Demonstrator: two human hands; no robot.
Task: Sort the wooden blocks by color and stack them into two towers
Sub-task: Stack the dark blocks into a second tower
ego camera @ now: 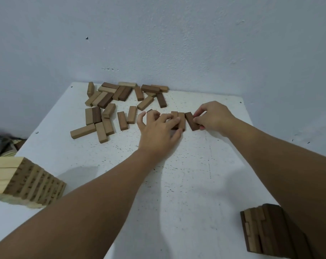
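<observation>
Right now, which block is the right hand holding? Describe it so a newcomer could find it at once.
Start at the white table and find the two hands near its middle. The right hand pinches a dark brown block lying flat, angled slightly. It is darker than the group of mid-brown blocks just left of it, under the left hand.

I see a white table (177,184), its top speckled with dark chips. A pale blue-grey wall (158,34) rises behind the table; a blurred clutter (3,143) lies beside its left edge.
</observation>
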